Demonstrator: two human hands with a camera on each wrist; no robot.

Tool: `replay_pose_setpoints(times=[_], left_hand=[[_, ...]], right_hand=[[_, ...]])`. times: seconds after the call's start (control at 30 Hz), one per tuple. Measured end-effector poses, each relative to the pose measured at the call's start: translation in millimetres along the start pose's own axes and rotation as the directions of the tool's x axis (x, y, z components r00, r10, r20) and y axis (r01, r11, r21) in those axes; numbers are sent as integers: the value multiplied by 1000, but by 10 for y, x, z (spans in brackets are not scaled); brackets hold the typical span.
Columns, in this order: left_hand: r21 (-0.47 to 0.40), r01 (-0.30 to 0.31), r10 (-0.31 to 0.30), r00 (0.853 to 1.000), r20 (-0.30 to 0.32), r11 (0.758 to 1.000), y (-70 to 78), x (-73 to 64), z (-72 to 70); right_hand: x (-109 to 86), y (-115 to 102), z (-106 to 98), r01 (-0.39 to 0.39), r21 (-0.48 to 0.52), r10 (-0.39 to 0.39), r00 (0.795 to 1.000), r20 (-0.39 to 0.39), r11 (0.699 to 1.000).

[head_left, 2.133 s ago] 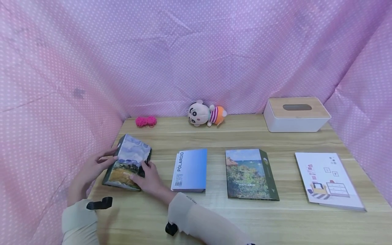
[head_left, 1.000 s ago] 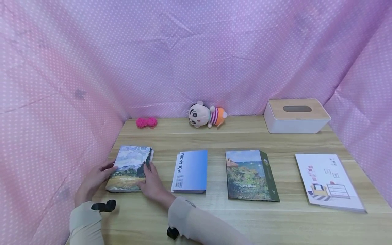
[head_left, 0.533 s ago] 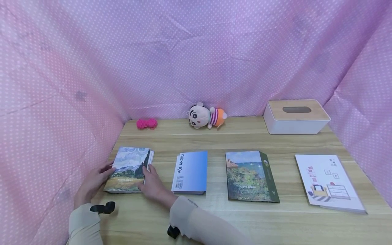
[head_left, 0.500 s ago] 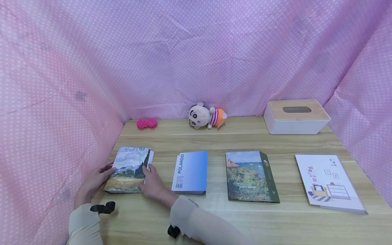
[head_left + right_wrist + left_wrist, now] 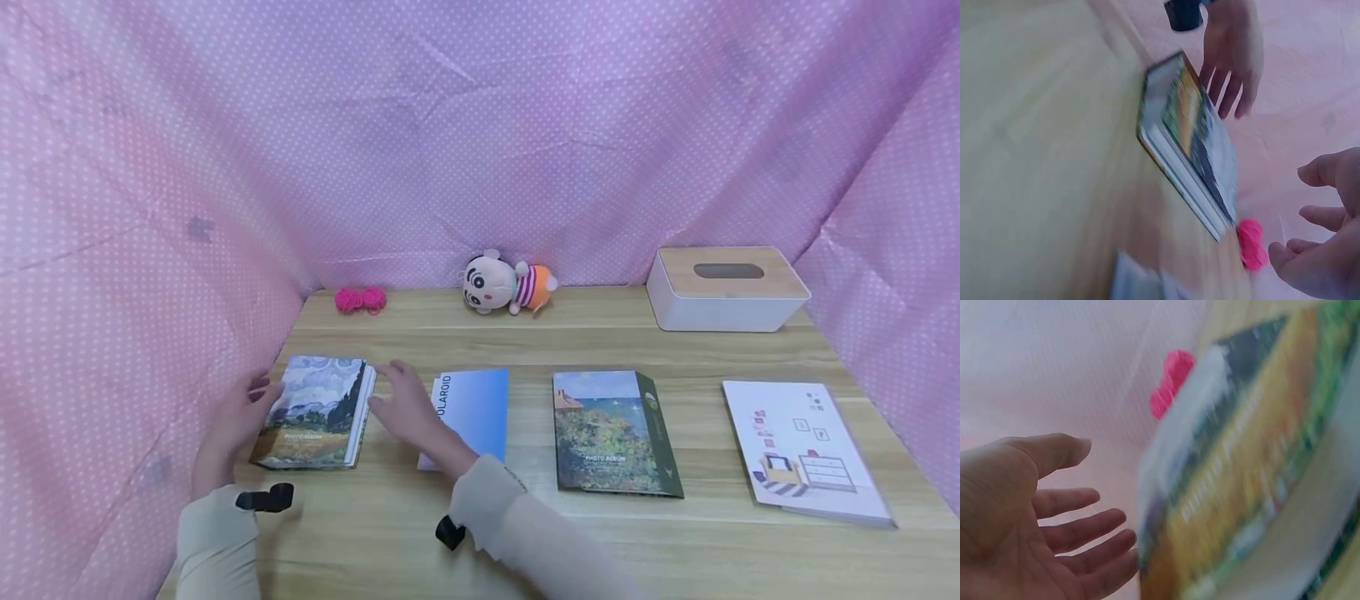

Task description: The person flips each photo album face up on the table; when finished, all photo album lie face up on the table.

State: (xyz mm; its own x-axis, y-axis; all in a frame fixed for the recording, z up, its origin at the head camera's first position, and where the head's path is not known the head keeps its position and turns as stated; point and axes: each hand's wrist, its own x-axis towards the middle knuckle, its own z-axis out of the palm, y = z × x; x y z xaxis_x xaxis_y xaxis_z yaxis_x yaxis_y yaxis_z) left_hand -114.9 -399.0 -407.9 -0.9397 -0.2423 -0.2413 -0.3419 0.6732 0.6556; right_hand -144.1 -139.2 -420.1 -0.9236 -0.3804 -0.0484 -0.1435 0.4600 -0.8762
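Note:
A photo album (image 5: pixel 311 412) with a painted landscape cover lies flat and closed at the left of the table, its white page edges facing right. My left hand (image 5: pixel 236 425) is at its left side, fingers spread and loosely bent; in the left wrist view the left hand (image 5: pixel 1054 525) holds nothing. To the album's right, my right hand (image 5: pixel 416 412) hovers with relaxed fingers, partly over the blue POLAROID album (image 5: pixel 476 417). The right wrist view shows the right hand (image 5: pixel 1325 231) apart from the landscape album (image 5: pixel 1200 144), its fingers loose.
A second photo album (image 5: pixel 607 433) and a white album with drawings (image 5: pixel 810 450) lie to the right. Along the back are a pink yarn bundle (image 5: pixel 360 300), a plush doll (image 5: pixel 506 283) and a tissue box (image 5: pixel 727 287). A pink dotted curtain (image 5: pixel 480 133) encloses the table.
The landscape album went from tilted to flat on the table. My right hand has let go of it and moved right and up; my left hand has released its left edge.

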Motion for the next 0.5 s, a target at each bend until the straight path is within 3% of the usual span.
replay_pose_setpoints(times=[0.17,0.33,0.5], left_hand=[[32,-75,77,995,-70,997,254,-25,75],[42,-189,192,980,-60,981,460,-50,232],[-31,-275,274,962,-10,961,659,-92,430]], right_hand=[[-14,91,-280,-10,3,10,999,-40,1000],[-71,236,-523,21,-15,-22,994,-103,1000],[-144,397,-714,-11,-46,4,987,-158,999]])
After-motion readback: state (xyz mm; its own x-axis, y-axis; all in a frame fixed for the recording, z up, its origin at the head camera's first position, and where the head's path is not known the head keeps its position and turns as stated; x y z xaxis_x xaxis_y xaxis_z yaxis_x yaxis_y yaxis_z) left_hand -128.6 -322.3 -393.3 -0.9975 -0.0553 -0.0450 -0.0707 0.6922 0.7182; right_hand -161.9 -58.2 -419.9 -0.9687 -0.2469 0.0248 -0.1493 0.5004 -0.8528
